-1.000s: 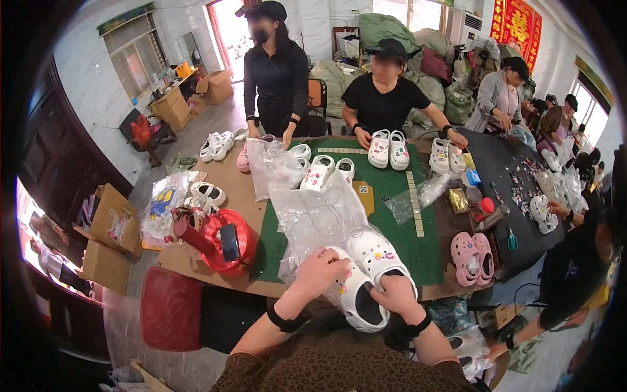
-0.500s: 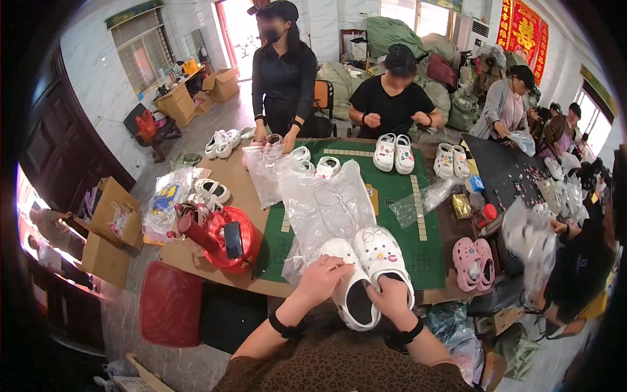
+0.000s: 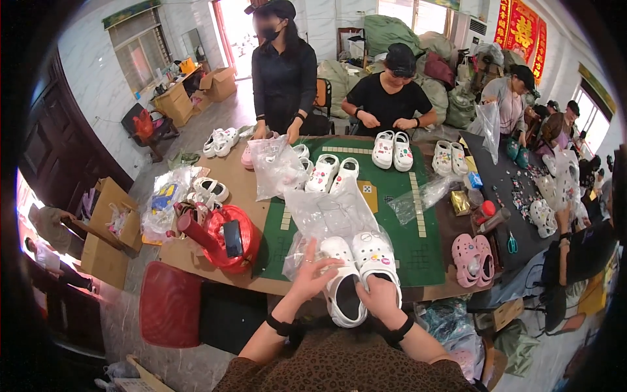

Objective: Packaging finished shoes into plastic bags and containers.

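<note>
A pair of white clogs (image 3: 346, 293) with small colourful charms is held in front of me at the table's near edge, toes pointing away. My right hand (image 3: 381, 300) grips them at the heel openings, its fingers partly hidden inside. Beside the left clog is my left hand (image 3: 312, 273), fingers spread and holding nothing. A clear plastic bag (image 3: 326, 212) lies just beyond the toes, and the clogs overlap its near end. Behind that bag stands another white pair (image 3: 322, 173) with charms.
Left of me are a red plastic bag (image 3: 243, 261) with a phone (image 3: 232, 238) on it and a red flask (image 3: 193, 230). Pink clogs (image 3: 471, 261) sit at the right edge. Across the green table (image 3: 408, 261), co-workers handle bags and shoes; a red chair (image 3: 170, 304) is at near left.
My left hand has come off the left clog and spread its fingers. The clogs have shifted slightly left, and the bag has dropped lower, uncovering the white pair behind it.
</note>
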The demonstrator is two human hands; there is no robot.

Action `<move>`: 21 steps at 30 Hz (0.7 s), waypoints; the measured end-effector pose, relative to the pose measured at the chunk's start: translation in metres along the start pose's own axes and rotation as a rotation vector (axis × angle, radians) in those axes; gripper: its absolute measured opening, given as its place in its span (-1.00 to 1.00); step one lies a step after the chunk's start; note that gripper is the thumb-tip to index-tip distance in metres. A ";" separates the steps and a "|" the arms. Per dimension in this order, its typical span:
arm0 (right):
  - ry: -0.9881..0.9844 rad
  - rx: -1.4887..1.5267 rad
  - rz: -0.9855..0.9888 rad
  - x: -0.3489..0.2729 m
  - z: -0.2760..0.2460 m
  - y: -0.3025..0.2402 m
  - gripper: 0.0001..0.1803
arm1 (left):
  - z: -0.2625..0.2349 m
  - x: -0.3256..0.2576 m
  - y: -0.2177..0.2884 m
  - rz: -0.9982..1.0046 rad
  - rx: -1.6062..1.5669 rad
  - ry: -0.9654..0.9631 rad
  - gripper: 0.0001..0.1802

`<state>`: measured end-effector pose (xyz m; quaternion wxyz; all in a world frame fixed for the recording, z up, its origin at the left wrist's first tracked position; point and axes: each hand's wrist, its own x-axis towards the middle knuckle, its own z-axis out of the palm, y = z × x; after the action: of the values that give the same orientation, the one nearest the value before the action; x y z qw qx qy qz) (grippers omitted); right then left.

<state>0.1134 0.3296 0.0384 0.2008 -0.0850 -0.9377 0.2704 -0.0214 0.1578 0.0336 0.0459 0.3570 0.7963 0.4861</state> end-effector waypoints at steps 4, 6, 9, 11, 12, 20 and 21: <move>-0.028 -0.017 0.028 0.004 0.008 0.004 -0.66 | 0.008 -0.007 0.034 0.088 0.262 -0.111 -0.54; 0.011 0.032 0.086 0.010 0.006 0.005 -0.63 | 0.004 -0.010 0.055 0.146 0.482 -0.122 -0.42; 0.025 0.005 0.103 0.011 0.005 0.008 -0.61 | 0.000 -0.002 0.022 0.054 0.191 0.010 -0.46; -0.034 -0.035 0.133 0.011 0.005 0.008 -0.67 | 0.001 0.000 -0.004 -0.024 0.056 0.212 -0.51; -0.037 0.007 0.142 0.011 0.006 0.008 -0.66 | -0.001 0.000 -0.024 -0.172 -0.157 0.181 -0.53; -0.022 0.073 0.038 0.019 0.012 0.003 -0.58 | 0.009 0.020 -0.073 -0.570 -0.575 0.161 -0.49; -0.017 0.080 0.036 0.020 0.013 0.002 -0.58 | 0.004 0.019 -0.066 -0.562 -0.753 0.160 -0.48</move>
<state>0.0904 0.3307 0.0340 0.1911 -0.0917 -0.9261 0.3121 -0.0680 0.1545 -0.0167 0.2404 0.0477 0.6315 0.7356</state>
